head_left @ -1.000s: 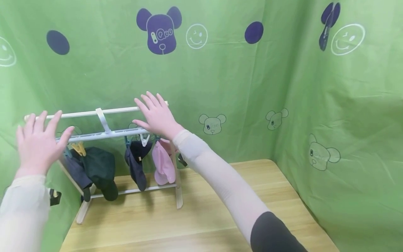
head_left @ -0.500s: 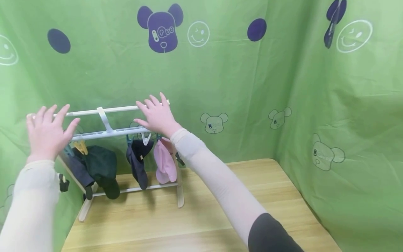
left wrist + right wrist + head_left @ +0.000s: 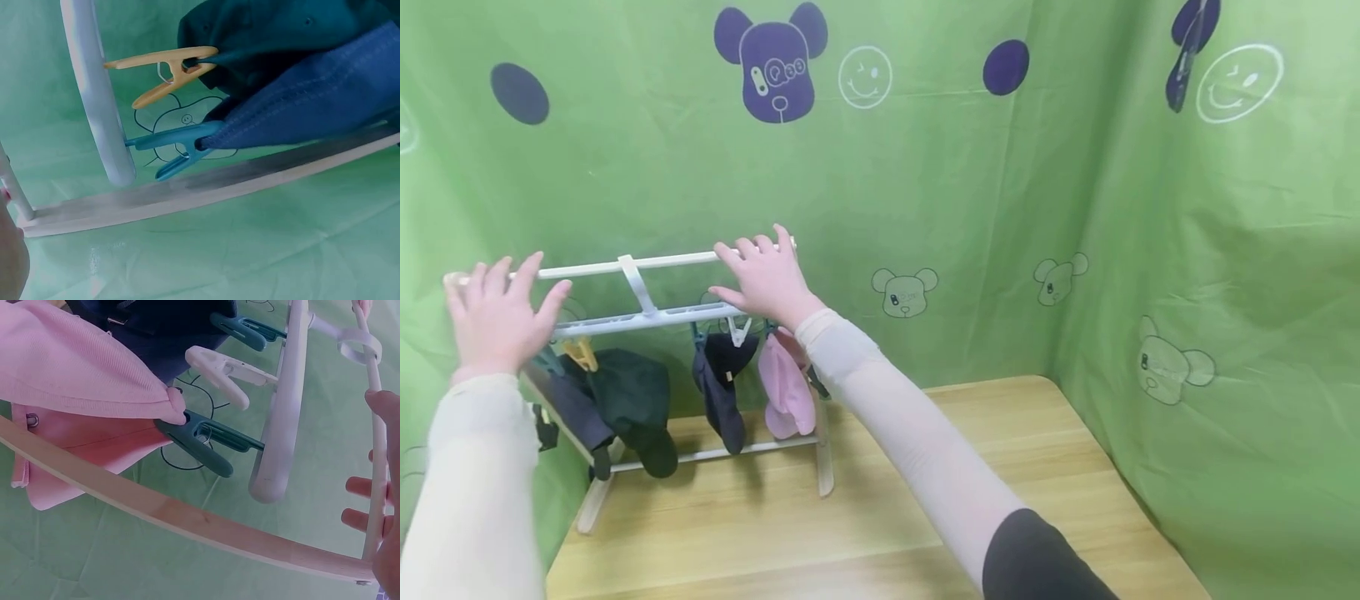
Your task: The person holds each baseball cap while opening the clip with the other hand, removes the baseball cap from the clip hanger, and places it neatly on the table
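Observation:
A small wooden drying rack (image 3: 824,467) stands on the table, its pale top rod (image 3: 677,261) level with both hands. My left hand (image 3: 496,325) grips the rod near its left end. Near the right end my right hand (image 3: 767,279) holds the same rod; fingers (image 3: 359,487) come round from behind it in the right wrist view. A pale blue clip hanger (image 3: 617,323) hangs from the rod by its hook. From its clips hang a blue cap (image 3: 300,103), a dark green cap (image 3: 636,396), a navy cap (image 3: 722,400) and a pink cap (image 3: 788,387).
A white clip (image 3: 219,372) on the hanger holds nothing. The wooden table (image 3: 940,500) reaches to the right of the rack. Green printed curtain (image 3: 925,183) stands close behind and along both sides.
My left hand has moved up and inward onto the rod's left end. The right hand's fingers have curled down over the rod. The caps still hang from the clips.

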Tool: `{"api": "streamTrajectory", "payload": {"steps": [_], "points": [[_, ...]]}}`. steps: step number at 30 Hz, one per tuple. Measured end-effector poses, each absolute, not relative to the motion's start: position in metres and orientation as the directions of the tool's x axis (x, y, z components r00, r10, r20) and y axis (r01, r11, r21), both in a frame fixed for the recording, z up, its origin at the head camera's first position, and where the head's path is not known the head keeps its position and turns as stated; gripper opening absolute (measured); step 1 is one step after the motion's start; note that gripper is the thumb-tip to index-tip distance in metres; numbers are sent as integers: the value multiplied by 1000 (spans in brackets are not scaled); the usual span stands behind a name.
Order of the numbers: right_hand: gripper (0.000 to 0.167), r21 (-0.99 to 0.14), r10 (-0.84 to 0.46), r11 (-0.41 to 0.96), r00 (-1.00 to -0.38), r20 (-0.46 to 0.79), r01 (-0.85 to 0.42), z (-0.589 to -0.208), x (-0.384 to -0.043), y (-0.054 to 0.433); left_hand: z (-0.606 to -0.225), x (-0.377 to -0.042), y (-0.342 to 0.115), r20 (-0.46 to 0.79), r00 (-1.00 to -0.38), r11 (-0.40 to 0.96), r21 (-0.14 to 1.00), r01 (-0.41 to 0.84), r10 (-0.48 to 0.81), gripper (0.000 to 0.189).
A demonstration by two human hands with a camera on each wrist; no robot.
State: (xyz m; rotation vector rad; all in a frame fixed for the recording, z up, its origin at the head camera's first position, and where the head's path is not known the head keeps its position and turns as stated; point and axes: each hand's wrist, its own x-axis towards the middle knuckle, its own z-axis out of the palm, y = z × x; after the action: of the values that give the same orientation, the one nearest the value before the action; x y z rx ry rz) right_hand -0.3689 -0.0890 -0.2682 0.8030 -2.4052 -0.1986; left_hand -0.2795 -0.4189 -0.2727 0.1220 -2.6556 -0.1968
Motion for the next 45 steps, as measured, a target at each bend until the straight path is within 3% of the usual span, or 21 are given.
{"api": "streamTrajectory", "payload": {"steps": [10, 21, 36, 45], "points": [[68, 325, -591, 806, -639, 492, -495, -271, -373, -93, -264, -292, -427, 464, -873, 979, 193, -65, -150, 72], [55, 334, -573, 814, -564, 595, -475, -277, -380, -89, -263, -299, -422, 484, -860, 974, 219, -60, -162, 71], [55, 294, -561, 819, -582, 588, -492, -275, -378, -92, -261, -296, -426, 464, -869, 973, 216, -76, -171, 72], [52, 272, -559, 812, -556, 615, -516, -280, -380, -90, -261, -294, -424, 459, -873, 976, 206, -75, -164, 72]]}}
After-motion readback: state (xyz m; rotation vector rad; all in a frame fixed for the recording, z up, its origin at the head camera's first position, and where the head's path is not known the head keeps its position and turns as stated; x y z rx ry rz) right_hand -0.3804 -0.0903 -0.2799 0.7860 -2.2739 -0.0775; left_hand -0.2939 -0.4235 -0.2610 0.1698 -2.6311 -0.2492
